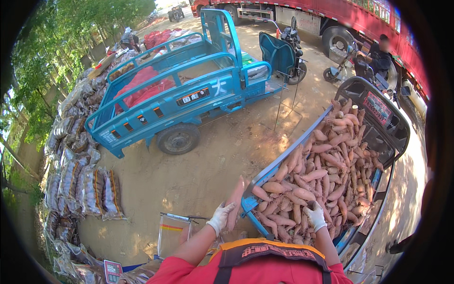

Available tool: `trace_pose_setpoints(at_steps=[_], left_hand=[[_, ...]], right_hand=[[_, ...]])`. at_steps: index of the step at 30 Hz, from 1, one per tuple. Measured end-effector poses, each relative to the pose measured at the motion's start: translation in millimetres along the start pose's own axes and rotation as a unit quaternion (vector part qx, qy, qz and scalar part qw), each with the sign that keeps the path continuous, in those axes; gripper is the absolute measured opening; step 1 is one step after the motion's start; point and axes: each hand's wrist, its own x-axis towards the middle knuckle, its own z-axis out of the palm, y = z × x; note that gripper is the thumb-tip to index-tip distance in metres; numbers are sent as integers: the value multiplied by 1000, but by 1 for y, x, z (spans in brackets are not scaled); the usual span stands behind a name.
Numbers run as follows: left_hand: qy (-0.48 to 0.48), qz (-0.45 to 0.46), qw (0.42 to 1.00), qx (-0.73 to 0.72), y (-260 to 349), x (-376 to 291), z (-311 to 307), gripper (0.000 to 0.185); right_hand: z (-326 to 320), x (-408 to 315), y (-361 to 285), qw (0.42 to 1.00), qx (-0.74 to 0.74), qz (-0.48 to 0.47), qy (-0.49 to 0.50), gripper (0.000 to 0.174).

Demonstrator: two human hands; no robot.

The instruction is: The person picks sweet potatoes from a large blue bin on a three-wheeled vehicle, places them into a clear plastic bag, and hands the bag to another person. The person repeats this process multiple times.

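Both hands wear whitish work gloves with dark fingertips. My left hand (220,216) is closed around a long sweet potato (235,204), which points up and away, just off the cart's near left corner. My right hand (315,214) rests at the near part of a large heap of sweet potatoes (315,174); whether its fingers hold one cannot be told. The heap fills the bed of a blue cart (250,203). Left of my left hand, a clear plastic bag (173,230) with red and yellow stripes hangs open on a frame.
A blue cargo tricycle (209,81) carrying red mesh sacks (142,85) stands ahead. Filled clear bags (94,191) line the left side, near a scale display (112,271). A red truck (305,17) is behind; a person (381,58) sits on a vehicle at right, another (129,39) bends far left.
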Motion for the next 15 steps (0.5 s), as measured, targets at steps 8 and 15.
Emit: trace_pose_setpoints(at_steps=[8,15], left_hand=[[253,99,942,-195,-15,-61,-181,32],[360,-18,930,-75,-58,-122,-289,35]], right_hand=[[-9,-11,57,992,2,92,-91,19],[-10,-1,40,973,-40,148,-174,19]])
